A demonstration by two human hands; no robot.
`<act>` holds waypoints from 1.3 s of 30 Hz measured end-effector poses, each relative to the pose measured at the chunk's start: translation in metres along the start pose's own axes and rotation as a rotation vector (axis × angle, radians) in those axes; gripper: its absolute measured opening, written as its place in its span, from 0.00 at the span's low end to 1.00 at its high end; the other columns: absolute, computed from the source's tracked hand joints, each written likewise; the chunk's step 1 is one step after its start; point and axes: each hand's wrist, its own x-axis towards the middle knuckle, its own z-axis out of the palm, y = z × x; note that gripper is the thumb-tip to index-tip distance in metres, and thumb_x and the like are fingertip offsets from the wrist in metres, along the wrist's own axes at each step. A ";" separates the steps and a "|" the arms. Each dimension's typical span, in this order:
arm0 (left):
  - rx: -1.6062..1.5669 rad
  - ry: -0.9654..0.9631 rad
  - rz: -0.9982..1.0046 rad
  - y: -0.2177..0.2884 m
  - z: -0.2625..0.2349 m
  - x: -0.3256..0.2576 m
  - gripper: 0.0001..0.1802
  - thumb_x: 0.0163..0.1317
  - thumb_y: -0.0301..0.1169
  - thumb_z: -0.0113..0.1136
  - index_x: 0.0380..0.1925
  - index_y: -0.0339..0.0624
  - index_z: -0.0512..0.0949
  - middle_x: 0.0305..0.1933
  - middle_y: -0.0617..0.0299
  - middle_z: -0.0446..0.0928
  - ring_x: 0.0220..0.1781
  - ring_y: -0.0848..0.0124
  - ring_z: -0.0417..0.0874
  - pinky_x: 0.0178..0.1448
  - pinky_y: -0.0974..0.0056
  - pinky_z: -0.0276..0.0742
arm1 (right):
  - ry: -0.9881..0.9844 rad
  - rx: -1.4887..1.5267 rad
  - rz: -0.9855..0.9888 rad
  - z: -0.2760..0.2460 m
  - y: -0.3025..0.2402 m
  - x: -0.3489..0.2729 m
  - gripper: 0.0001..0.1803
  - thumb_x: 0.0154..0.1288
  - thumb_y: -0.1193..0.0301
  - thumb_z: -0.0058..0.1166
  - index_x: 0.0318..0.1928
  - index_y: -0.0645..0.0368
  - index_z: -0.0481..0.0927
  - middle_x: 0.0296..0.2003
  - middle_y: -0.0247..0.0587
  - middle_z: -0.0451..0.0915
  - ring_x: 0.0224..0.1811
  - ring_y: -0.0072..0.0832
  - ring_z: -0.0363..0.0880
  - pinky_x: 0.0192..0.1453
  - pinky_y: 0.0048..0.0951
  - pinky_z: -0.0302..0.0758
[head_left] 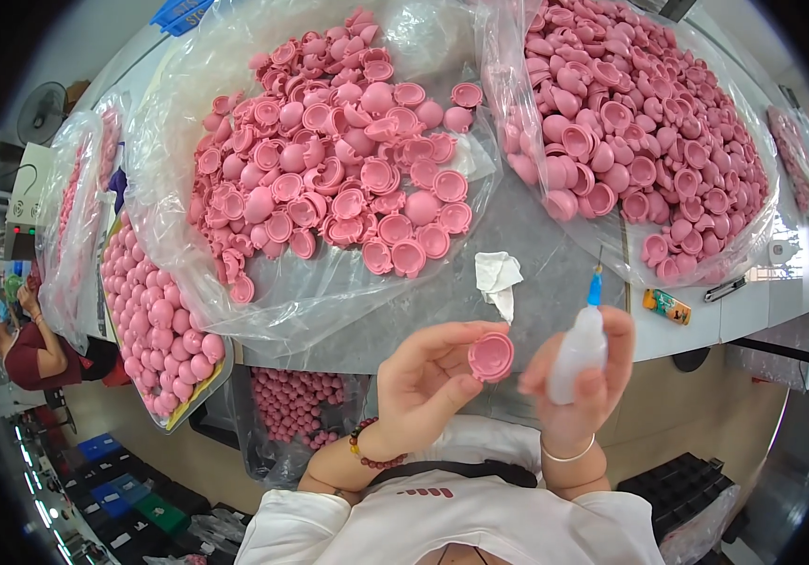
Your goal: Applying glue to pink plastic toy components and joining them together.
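Between the thumb and fingers of my left hand is a pink half-shell, its hollow side facing up toward me. My right hand is wrapped round a white squeeze bottle with a blue needle tip pointing up and away from me. The bottle stands just right of the half-shell, apart from it. Ahead of my hands a crumpled white tissue lies on the grey table.
Pink half-shells heap on a clear plastic sheet; another bag of half-shells lies right. At left sits a tray of pink balls. A small green-orange tube and a stapler lie at right. Another person works far left.
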 end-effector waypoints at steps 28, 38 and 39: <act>0.012 -0.007 -0.056 0.006 0.005 -0.003 0.23 0.53 0.17 0.57 0.50 0.32 0.64 0.54 0.41 0.68 0.52 0.65 0.74 0.53 0.65 0.72 | -0.048 -0.583 -0.617 -0.003 -0.020 0.005 0.35 0.58 0.41 0.40 0.24 0.66 0.74 0.15 0.37 0.68 0.14 0.25 0.62 0.16 0.23 0.56; -0.003 -0.027 -0.034 0.008 0.005 -0.004 0.24 0.51 0.13 0.56 0.50 0.28 0.65 0.54 0.42 0.68 0.53 0.63 0.73 0.57 0.62 0.70 | -0.067 -0.631 -0.577 -0.008 -0.021 0.005 0.34 0.58 0.42 0.40 0.26 0.67 0.74 0.16 0.40 0.68 0.16 0.26 0.63 0.18 0.24 0.56; 0.010 -0.018 -0.030 0.008 0.005 -0.003 0.24 0.51 0.13 0.56 0.50 0.28 0.65 0.53 0.42 0.69 0.53 0.63 0.74 0.57 0.62 0.70 | -0.055 -0.629 -0.575 -0.009 -0.021 0.005 0.34 0.58 0.42 0.40 0.26 0.68 0.74 0.16 0.40 0.68 0.16 0.26 0.63 0.18 0.24 0.56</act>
